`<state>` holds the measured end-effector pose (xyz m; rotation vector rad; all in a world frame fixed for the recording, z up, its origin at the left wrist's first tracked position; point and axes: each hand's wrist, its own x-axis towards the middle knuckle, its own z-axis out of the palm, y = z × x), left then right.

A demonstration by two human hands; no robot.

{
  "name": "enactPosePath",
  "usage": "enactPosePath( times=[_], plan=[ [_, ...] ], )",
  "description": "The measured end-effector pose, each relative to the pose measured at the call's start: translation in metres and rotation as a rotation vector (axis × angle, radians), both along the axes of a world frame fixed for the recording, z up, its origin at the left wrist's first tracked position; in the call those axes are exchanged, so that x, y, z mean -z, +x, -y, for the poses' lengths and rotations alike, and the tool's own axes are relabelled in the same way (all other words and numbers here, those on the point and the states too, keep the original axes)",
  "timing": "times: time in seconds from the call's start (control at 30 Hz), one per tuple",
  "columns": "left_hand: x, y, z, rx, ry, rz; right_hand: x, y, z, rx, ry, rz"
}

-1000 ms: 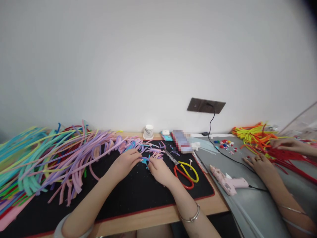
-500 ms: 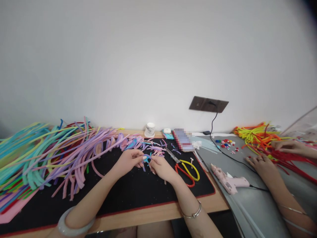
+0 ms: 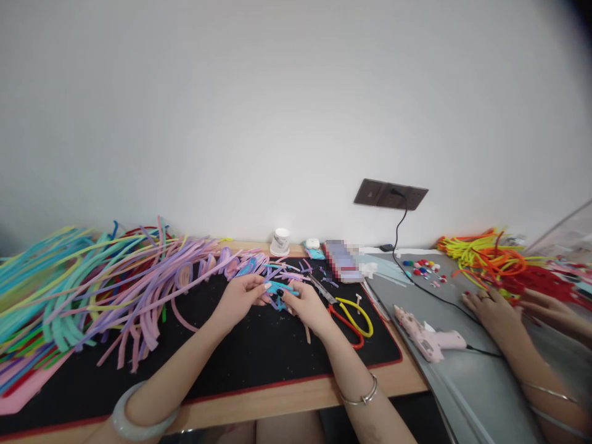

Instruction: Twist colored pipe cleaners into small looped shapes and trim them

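Both hands [image 3: 272,303] pinch blue stems [image 3: 279,290], where a purple loop showed before.

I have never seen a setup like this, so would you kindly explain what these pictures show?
There is no robot here: a person works with two bare hands. One camera worn on the head takes every picture, looking forward and down. The left hand and right hand pinch a small fuzzy blue piece between them, above a black mat. On the mat's left lies a heap of fuzzy coloured strips; on its right, scissors with red and yellow handles. A cup stands at the back. On the grey surface to the right lies a pink glue gun, and another person's hands work beside red material.
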<state>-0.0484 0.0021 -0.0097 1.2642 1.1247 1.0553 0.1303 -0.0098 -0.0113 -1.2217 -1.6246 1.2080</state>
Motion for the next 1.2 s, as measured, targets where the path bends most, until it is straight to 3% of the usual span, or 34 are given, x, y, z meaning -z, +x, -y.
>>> enactPosePath(
  times=[0.13, 0.47, 0.97, 1.2],
  plan=[
    [0.001, 0.002, 0.001, -0.074, -0.028, 0.044, 0.006, -0.004, -0.001, -0.009, -0.101, -0.216],
    [0.001, 0.009, 0.007, -0.068, -0.028, 0.083, -0.002, -0.007, 0.003, 0.096, -0.300, -0.492],
    [0.004, 0.011, 0.004, -0.050, -0.014, 0.074, 0.002, -0.008, 0.001, 0.114, -0.198, -0.548],
    [0.004, 0.005, 0.001, -0.092, -0.013, 0.041, 0.001, -0.005, 0.002, 0.054, -0.245, -0.460]
  ],
)
